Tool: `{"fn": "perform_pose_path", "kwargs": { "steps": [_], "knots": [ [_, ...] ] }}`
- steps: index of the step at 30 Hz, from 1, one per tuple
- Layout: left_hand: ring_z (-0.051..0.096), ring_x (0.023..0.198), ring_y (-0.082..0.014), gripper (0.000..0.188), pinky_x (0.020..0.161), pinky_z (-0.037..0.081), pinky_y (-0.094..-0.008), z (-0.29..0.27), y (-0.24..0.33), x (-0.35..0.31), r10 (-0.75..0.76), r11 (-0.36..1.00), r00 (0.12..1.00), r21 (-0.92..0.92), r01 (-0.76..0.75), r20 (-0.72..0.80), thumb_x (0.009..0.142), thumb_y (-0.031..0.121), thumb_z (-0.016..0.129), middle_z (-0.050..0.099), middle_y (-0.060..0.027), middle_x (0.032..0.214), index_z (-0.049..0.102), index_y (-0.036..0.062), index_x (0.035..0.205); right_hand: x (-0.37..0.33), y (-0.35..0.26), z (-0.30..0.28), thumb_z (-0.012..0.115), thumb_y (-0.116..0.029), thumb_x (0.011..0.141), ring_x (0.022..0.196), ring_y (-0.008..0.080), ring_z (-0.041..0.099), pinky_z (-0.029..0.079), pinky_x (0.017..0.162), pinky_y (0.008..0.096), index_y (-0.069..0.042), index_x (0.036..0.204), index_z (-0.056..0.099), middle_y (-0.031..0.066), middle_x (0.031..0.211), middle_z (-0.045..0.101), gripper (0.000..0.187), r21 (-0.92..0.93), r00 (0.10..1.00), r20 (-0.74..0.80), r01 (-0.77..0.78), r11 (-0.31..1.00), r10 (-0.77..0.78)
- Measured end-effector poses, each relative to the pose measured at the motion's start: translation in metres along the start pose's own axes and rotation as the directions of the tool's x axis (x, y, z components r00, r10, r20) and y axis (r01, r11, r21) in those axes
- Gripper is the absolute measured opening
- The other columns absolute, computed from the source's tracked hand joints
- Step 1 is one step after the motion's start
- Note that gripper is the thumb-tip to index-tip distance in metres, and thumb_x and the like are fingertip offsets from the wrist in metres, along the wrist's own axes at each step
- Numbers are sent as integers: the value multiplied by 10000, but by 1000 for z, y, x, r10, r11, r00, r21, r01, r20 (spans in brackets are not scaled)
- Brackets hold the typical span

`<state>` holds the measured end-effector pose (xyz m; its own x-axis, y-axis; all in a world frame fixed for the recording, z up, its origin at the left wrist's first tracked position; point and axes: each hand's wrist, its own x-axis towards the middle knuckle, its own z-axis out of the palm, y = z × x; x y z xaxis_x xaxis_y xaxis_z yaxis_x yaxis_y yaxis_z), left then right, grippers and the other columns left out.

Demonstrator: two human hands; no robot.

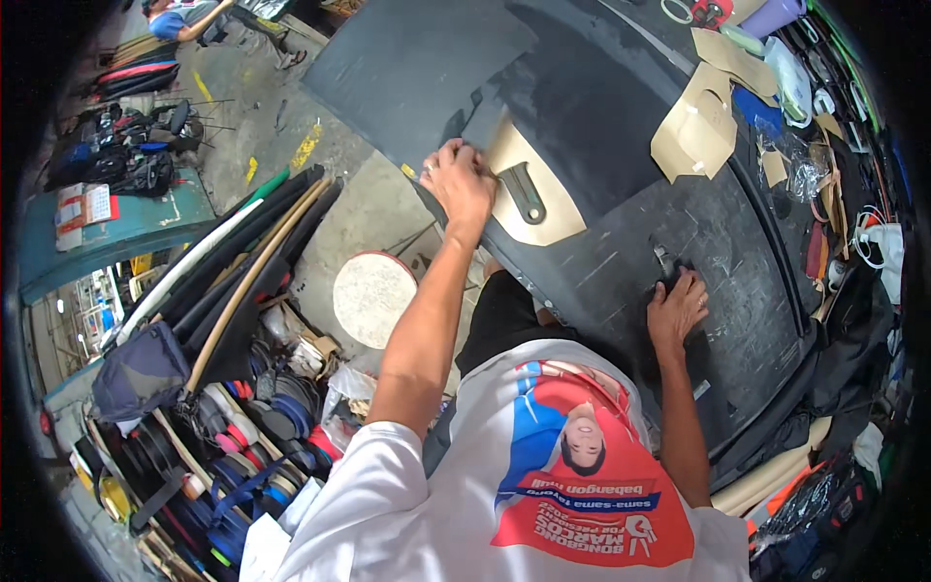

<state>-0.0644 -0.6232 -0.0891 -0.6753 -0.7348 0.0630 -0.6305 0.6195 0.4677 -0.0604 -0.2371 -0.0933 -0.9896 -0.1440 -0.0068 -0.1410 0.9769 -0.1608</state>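
Left hand (458,181) presses flat, unclenched, on the tan pattern (529,194) near the bench's (718,252) left edge; right hand (676,308) clenches a cutter (665,262). The dark sheet (601,107) looks floppy; best held flat.

A tan cardboard pattern (536,194) with a slot-shaped cutout lies flat on a dark sheet (582,116) near the counter's (737,291) left edge, the left hand (458,181) pressing its corner. A small dark tool (665,262) sits upright under the right hand (676,308), toward the counter's near edge.
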Motion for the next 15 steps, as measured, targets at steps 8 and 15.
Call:
{"fn": "perform_pose_path", "kwargs": {
  "steps": [8, 15],
  "knots": [
    [593, 1158, -447, 329, 942, 455, -509, -10, -5, 4, 324, 944, 933, 14, -330, 159, 764, 101, 725, 706, -198, 1125, 676, 39, 1084, 24, -166, 12, 807, -291, 848, 1227, 440, 553, 493, 987, 501, 36, 1346, 498, 245, 1316, 522, 671, 475, 946, 140, 194, 858, -291],
    [635, 861, -566, 199, 710, 506, -560, -6, -13, 34, 176, 915, 952, -397, -65, 251, 919, 121, 614, 678, -312, 878, 599, -49, 1020, 71, -245, 38, 818, -318, 825, 1033, 453, 656, 544, 863, 533, 24, 1164, 531, 227, 1140, 572, 560, 344, 940, 324, -15, 939, -103]
  ]
}}
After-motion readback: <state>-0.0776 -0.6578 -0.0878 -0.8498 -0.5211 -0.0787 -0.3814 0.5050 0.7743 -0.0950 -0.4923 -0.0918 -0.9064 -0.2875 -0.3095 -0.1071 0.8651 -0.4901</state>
